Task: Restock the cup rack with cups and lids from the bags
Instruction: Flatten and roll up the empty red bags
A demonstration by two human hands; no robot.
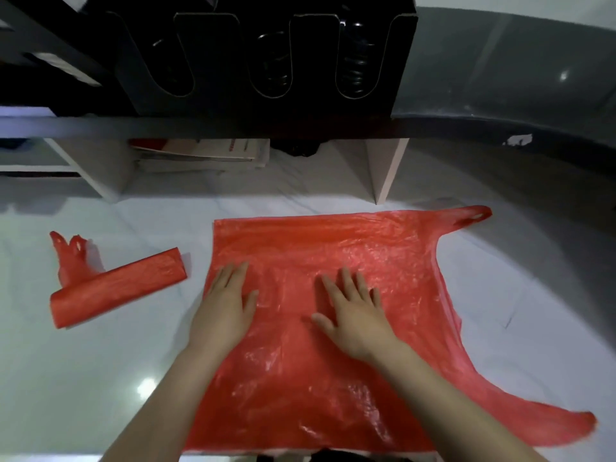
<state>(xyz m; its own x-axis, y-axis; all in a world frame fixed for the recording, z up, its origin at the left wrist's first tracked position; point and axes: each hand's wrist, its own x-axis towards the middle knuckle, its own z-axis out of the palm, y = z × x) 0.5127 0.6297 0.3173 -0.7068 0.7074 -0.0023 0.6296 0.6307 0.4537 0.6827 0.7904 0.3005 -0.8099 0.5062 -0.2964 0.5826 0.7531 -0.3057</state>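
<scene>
Left hand (230, 303) and right hand (353, 308) pressing flat, fingers straight, on empty red plastic bag (333, 255) spread over white marble counter (100, 361). Second red bag (116, 288) lying folded at left. Black cup rack (266, 105) above looking stocked; restocking seemingly finishing, only bag folding remaining.

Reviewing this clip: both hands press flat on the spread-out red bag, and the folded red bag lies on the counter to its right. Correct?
Not quite. The head view shows the folded red bag lying to the left of the spread-out red bag, not to its right. The rest holds: the left hand and the right hand both press flat on it.
</scene>
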